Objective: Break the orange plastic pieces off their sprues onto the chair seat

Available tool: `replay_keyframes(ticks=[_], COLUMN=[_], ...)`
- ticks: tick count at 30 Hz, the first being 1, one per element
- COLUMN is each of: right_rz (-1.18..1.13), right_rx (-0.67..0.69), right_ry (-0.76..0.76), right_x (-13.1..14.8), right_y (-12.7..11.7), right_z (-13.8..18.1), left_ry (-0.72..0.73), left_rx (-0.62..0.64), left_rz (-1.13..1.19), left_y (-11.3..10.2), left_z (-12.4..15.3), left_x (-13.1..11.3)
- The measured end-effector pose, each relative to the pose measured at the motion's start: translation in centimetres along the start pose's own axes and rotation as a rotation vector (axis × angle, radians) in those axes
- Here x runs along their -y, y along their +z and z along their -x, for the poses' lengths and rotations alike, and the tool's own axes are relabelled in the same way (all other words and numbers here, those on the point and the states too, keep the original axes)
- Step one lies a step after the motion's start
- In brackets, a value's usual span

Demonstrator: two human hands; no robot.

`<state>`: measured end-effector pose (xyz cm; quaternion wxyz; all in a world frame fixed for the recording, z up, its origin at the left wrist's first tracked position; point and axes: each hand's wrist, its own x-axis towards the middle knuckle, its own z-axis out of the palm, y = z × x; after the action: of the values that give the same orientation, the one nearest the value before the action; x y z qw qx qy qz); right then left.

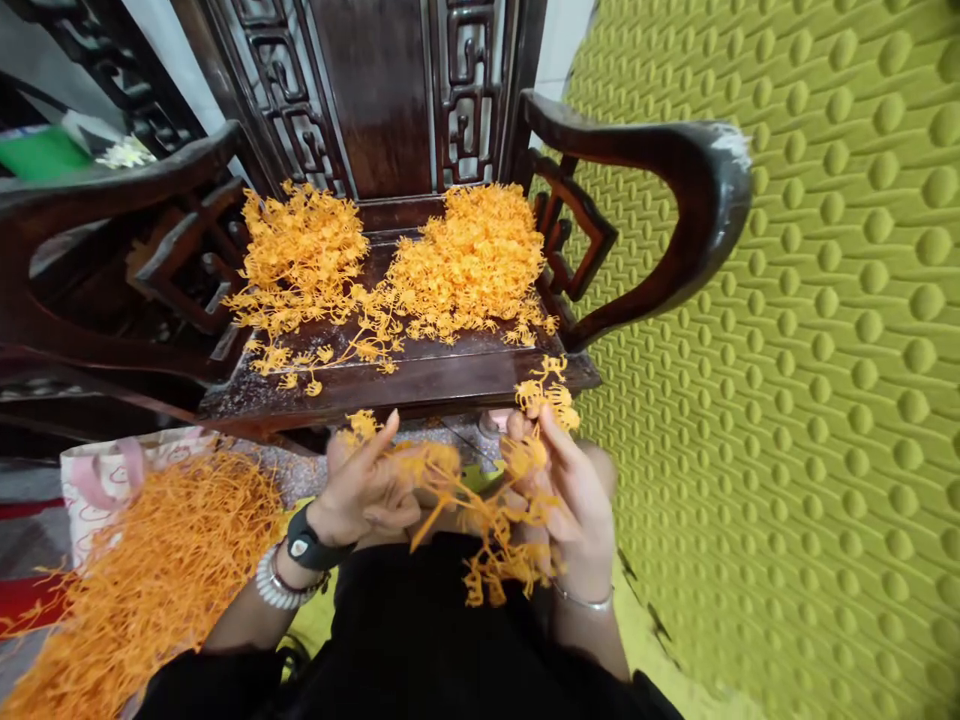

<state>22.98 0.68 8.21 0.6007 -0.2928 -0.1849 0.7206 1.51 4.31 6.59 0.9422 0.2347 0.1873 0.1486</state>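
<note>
Between my hands hangs a branching orange plastic flower spray (491, 520) with curled, claw-like heads, partly blurred. My right hand (570, 490) is closed, thumb and fingers pinching the spray; some heads stick up past the fingertips. My left hand (367, 485) has its fingers curled and the thumb pointing up. A small orange flower head (363, 424) shows at its far side, and blurred orange stems cross in front of its fingers. Part of its grip is hidden. Ahead, two heaps of similar sprays, a left heap (304, 240) and a right heap (472, 260), lie on the chair seat (442, 375).
The dark carved wooden chair has curved armrests, the right armrest (675, 200) beside a green padded wall covering (825, 300). At lower left, a large pile of orange stems (172, 560) spills by a white bag with pink handles (94, 485). A green object (45, 152) is at far left.
</note>
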Motion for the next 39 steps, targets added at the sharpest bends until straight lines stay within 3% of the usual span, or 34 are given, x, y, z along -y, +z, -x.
replay_keyframes(ticks=[3, 7, 10, 13, 15, 16, 17, 18, 21, 25, 31, 34, 39], right_rz=[-0.051, -0.050, -0.057, -0.106, -0.134, -0.145, -0.151, -0.153, -0.145, -0.177, -0.219, -0.231, -0.121], right_rx=[0.086, 0.190, 0.166, 0.094, 0.068, 0.064, 0.063, 0.060, 0.034, -0.008, -0.112, -0.178, -0.250], right_ry=[0.105, 0.171, 0.112, -0.117, -0.243, -0.272, -0.274, -0.260, -0.204, -0.225, -0.331, -0.340, -0.377], right_x=[0.8, 0.7, 1.4, 3.1, 4.0, 4.2, 4.3, 4.1, 3.2, 2.6, 3.5, 3.6, 3.3], right_y=[-1.1, -1.5, -2.3, -4.2, -5.8, -6.4, -6.9, -7.3, -7.7, -7.9, -9.4, -9.6, -9.1], right_z=[0.4, 1.2, 2.3, 4.0, 4.9, 5.3, 5.6, 5.7, 5.9, 6.0, 7.0, 7.3, 7.4], left_ry=[0.078, 0.276, 0.330, 0.428, 0.571, 0.649, 0.665, 0.645, 0.593, 0.711, 0.948, 1.108, 1.287], left_rx=[-0.032, -0.275, -0.277, -0.288, -0.539, -0.769, -0.958, -1.060, -1.211, -1.362, -1.395, -1.328, -1.236], left_rz=[-0.061, -0.412, -0.960, -1.615, -1.906, -1.976, -2.021, -2.056, -1.974, -1.752, -1.488, -1.252, -1.059], left_y=[-0.2, 0.5, 1.1, 0.1, -1.8, -3.1, -4.5, -6.0, -9.5, -11.2, -10.1, -9.1, -7.5], left_z=[0.6, 2.2, 3.7, 4.4, 4.0, 3.7, 3.3, 2.9, 2.3, 2.8, 3.8, 3.6, 3.6], left_x=[0.0, -0.7, -2.6, -5.7, -8.1, -9.2, -10.1, -10.9, -12.5, -13.3, -14.8, -15.5, -17.0])
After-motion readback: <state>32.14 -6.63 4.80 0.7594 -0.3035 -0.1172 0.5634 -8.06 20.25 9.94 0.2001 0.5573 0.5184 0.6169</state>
